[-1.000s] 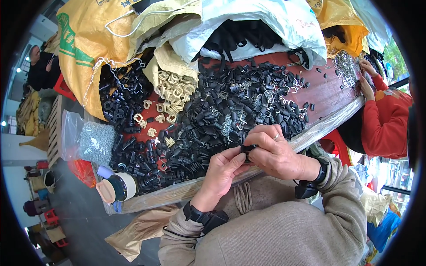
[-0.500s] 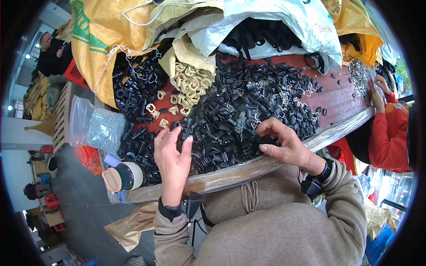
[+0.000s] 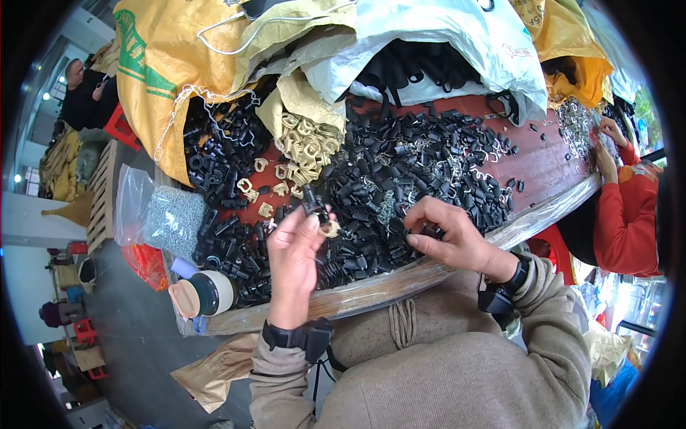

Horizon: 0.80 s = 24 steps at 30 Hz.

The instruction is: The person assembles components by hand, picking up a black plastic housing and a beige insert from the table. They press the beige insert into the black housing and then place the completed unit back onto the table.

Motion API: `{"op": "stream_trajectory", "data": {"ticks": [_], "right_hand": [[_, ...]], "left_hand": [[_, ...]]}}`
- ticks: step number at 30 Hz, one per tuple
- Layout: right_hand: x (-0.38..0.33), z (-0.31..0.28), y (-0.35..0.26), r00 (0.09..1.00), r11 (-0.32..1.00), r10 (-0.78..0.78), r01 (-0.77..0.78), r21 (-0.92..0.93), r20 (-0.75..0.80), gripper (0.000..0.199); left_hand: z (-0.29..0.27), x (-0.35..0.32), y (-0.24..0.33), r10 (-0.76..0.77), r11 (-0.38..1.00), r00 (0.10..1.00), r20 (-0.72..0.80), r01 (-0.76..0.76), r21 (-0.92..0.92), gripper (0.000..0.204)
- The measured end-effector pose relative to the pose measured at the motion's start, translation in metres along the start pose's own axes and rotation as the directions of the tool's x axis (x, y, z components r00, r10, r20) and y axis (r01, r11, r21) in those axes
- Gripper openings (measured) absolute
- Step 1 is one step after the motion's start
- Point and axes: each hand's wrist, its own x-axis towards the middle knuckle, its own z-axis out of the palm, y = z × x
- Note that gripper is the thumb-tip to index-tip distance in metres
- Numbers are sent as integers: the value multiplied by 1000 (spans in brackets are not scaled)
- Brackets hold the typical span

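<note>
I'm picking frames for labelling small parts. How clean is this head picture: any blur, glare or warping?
Head view: even daylight, no harsh glare. The left hand and right hand are fairly sharp, and so is the pile of black clips. Fisheye warping bends the table edge, and the corners are black.

A reddish-brown table (image 3: 532, 168) runs across the middle of the frame, its near edge wrapped in clear plastic film. A broad heap of small black plastic parts (image 3: 400, 179) covers its centre, with pale wire hooks scattered through it. At upper left centre lies a smaller pile of beige plastic buckles (image 3: 304, 146), spilling from a pale sack. Further left sits another pile of black clips (image 3: 214, 150) beside a yellow woven sack (image 3: 161, 64). A white sack (image 3: 443, 36) lies along the top. At the lower left edge stands a dark jar with a tan lid (image 3: 204, 293), next to a clear bag of small metal pieces (image 3: 168, 218).
</note>
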Motion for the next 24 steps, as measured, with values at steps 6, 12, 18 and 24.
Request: {"op": "stream_trajectory", "data": {"ticks": [6, 12, 18, 24], "right_hand": [[15, 20, -7, 936, 884, -352, 339, -323, 20, 25], [10, 21, 4, 926, 851, -365, 375, -367, 100, 28], [4, 23, 10, 935, 889, -353, 349, -296, 42, 25], [3, 23, 9, 936, 862, -334, 351, -365, 112, 19]], "left_hand": [[38, -20, -15, -236, 928, 964, 124, 261, -267, 23], [45, -25, -28, -315, 879, 934, 169, 354, -320, 19], [46, -27, -36, -343, 821, 923, 175, 385, -421, 17], [46, -30, -37, -372, 797, 917, 142, 394, -458, 18]]}}
